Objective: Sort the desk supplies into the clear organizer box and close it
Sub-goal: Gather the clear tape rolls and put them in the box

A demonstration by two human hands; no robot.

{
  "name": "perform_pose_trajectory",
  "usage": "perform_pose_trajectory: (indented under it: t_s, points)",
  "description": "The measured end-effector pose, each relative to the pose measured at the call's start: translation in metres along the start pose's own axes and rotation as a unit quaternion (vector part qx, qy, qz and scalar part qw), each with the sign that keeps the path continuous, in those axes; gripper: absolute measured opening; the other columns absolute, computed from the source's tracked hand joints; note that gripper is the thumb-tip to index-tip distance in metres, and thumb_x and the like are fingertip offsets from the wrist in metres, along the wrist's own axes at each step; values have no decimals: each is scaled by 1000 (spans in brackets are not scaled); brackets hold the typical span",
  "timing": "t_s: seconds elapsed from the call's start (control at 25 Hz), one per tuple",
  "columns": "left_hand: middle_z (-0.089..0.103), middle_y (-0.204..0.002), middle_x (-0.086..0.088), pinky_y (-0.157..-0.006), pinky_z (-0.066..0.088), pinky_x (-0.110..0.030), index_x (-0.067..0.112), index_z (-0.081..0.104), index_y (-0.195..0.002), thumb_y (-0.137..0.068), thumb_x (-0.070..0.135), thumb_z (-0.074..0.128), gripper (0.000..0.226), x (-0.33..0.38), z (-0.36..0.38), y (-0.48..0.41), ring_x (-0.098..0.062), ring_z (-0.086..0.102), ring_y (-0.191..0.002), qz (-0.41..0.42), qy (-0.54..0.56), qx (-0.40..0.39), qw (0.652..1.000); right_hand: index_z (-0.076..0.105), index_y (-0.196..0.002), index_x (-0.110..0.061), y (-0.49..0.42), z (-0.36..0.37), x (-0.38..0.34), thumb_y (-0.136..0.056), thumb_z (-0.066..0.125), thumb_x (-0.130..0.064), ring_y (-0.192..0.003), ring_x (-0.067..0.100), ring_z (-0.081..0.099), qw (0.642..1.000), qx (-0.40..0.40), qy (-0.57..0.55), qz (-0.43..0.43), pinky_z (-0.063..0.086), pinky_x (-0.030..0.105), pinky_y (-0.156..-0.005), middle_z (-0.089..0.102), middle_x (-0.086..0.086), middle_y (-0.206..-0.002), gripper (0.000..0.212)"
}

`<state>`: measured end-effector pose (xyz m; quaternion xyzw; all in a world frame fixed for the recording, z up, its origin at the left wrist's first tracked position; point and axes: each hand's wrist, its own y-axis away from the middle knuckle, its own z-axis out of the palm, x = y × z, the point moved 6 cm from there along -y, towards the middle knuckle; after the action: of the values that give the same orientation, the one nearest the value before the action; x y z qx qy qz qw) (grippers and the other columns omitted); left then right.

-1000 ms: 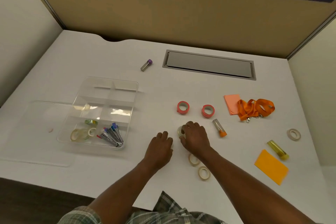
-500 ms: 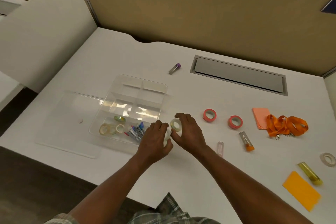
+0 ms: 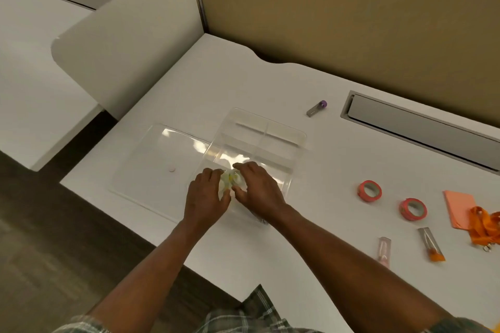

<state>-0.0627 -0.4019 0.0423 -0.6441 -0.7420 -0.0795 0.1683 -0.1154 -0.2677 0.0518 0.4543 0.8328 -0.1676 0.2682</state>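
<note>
Toward the tabletop's (image 3: 311, 224) left edge the lid (image 3: 159, 162) lies flat beside the clear organizer box (image 3: 270, 140). Over the box's near-left compartment, the left hand (image 3: 207, 197) and right hand (image 3: 259, 190) cup a cluster of pale tape rolls (image 3: 230, 180) between curled fingers, both partly closed on them. To do this well, I'd lower the rolls inside the divider walls before letting go, so none skips out. Rightward, the purple-capped tube (image 3: 317, 108), two pink tape rolls (image 3: 370, 191) and orange lanyard (image 3: 484, 227) wait unsorted.
</note>
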Motion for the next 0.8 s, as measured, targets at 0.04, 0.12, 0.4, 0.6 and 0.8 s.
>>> perform_pose_trajectory:
  t_s: [0.04,0.12,0.4,0.6,0.8]
  points:
    - [62,-105,-8,-69,49,-37,11,58,-118,-76,27,73,47,-8,1,-1,-26,61,-85,-7,-4,-6,1000,50,-138,-23,-5,7,-5,-89,64,-33,-116,22,55,1000,-13,6,-6,51,39,-90,57,0,-132,53]
    - [64,-107,-9,-72,49,-38,11,59,-121,-77,24,73,48,-21,4,-3,-27,61,-87,-18,-13,-19,1000,50,-139,-20,-11,19,-11,-89,65,-30,-114,25,56,999,-38,19,-14,50,41,-90,58,2,-133,53]
    - [61,-120,-8,-78,46,-38,15,56,-129,-78,18,66,53,-25,13,-6,-28,59,-101,-25,-35,-45,998,56,-133,-18,-20,33,-16,-87,66,-21,-106,28,56,996,-66,41,-43,50,39,-86,60,2,-133,48]
    - [61,-115,-10,-75,46,-38,13,59,-123,-74,15,66,50,-12,9,-8,-30,58,-97,-24,-26,-34,999,59,-129,-20,-4,13,3,-87,64,-30,-109,25,55,999,-29,38,-12,51,40,-86,60,2,-126,43]
    - [62,-113,-11,-77,49,-41,10,62,-120,-73,12,70,47,25,10,-8,-31,59,-97,17,5,-12,1000,60,-126,-20,22,-20,38,-89,62,-32,-115,22,53,999,4,40,35,51,39,-87,58,-1,-128,39]
